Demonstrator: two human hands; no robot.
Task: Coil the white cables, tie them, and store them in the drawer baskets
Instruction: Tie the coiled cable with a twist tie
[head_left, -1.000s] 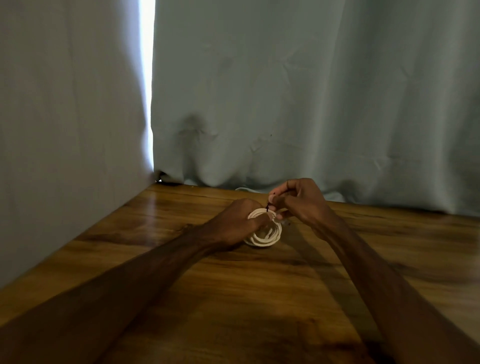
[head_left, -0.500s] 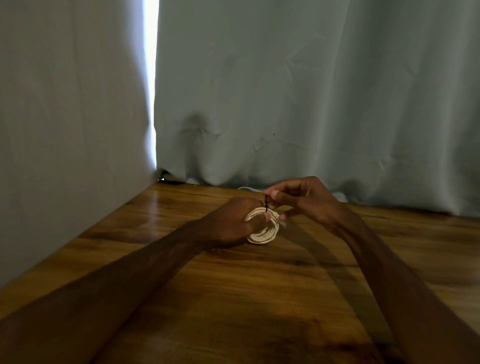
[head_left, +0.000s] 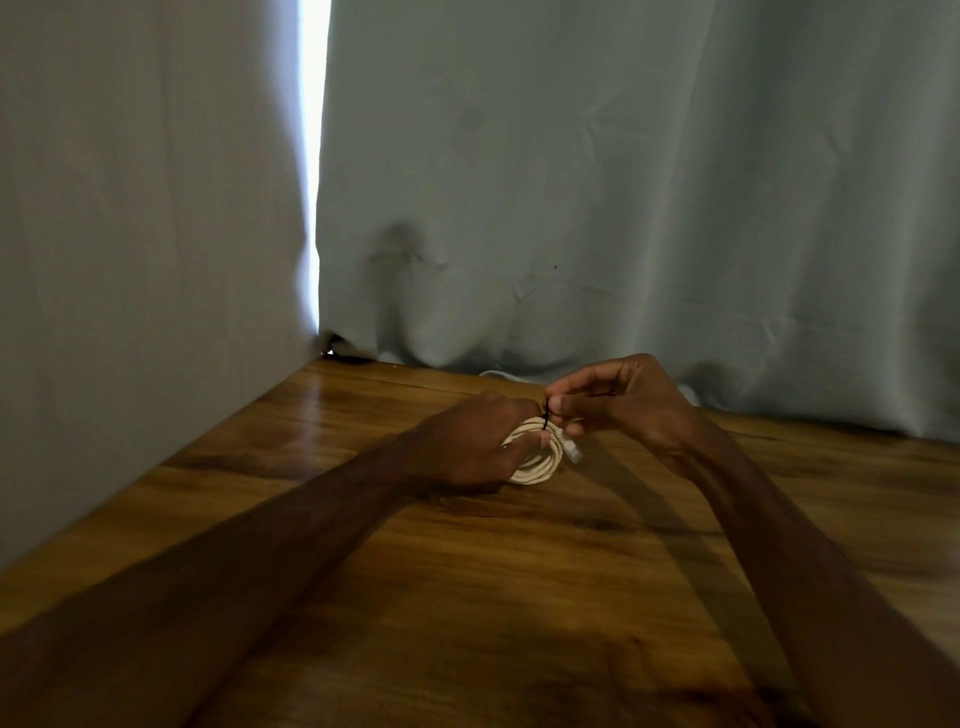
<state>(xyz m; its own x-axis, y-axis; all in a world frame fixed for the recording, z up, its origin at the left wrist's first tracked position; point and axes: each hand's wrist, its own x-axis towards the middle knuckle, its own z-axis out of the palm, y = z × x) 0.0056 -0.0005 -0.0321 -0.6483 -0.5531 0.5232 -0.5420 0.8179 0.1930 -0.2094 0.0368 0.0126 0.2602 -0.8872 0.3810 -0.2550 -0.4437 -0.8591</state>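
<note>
A white cable wound into a small coil rests on the wooden table. My left hand grips the coil from the left, fingers curled over its top. A thin black tie wraps the coil's upper edge. My right hand pinches the tie's end between thumb and forefinger just above the coil. A clear plug end sticks out on the coil's right side. No drawer or basket is in view.
Grey-green curtains hang behind the table and along its left side, with a bright gap between them. A bit of another white cable shows at the curtain's foot behind my hands.
My right hand has shifted slightly right and up while keeping its pinch on the tie. The coil and my left hand stay in about the same place.
</note>
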